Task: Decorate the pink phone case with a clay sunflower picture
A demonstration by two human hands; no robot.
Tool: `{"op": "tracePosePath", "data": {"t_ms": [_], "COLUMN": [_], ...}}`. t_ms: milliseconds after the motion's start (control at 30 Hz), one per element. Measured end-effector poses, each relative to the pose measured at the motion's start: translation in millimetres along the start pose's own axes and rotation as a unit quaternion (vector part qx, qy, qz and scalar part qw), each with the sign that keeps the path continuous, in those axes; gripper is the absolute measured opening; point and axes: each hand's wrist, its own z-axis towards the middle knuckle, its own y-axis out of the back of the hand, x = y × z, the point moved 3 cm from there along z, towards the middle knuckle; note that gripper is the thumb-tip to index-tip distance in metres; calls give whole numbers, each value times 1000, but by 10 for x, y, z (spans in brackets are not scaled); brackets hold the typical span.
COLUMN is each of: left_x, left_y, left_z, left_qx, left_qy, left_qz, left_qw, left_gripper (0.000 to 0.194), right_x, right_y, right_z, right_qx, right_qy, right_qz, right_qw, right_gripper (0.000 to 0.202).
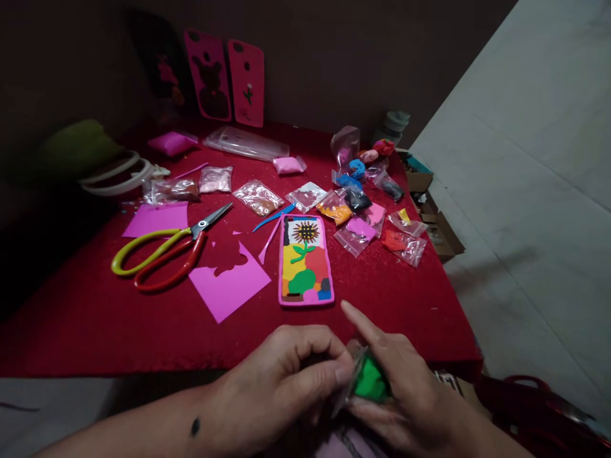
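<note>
Scissors and decorated phone case lie beyond both hands.

Bare red cloth lies right of the phone case — scissors and pink paper block the left.

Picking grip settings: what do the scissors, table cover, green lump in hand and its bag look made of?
Scissors: silvery metal blades, likely steel; smooth, evenly coloured handles, probably plastic or plastic-coated.
Table cover: matte red fabric, possibly velvet; mottled, low-glare surface.
Green lump: matte, irregular; perhaps modelling clay.
Bag: thin plastic film; clear, wrinkled.
</note>
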Motion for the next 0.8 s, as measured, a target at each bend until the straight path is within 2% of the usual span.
{"op": "tracePosePath", "data": {"t_ms": [100, 200, 267, 467, 633, 800], "left_x": [45, 115, 130, 69, 122, 165], "left_y": [10, 5, -9, -21, -27, -33], "left_z": [19, 53, 66, 37, 61, 118], "left_qx": [-12, 4, 15, 7, 64, 57], "left_qy": [-16, 0, -11, -49, 10, 12], "left_qz": [1, -66, -109, -47, -169, -234], "left_qw": [1000, 998, 994, 998, 983, 971], "left_gripper": [30, 36, 36, 34, 27, 29], "right_x": [-1, 4, 5, -1, 0, 5], "right_y": [-24, -34, -38, -52, -55, -80], "right_z": [-24, -34, -41, -102, -108, -54], "right_qx": [-6, -16, -25, -28, -35, -52], "right_qy": [-3, -16, -26, -44, -41, -43], "right_qz": [-9, -12, -8, -1, 20, 54], "right_qw": [1000, 1000, 999, 999, 998, 996], "right_gripper": [94, 91, 91, 97, 97, 96]}}
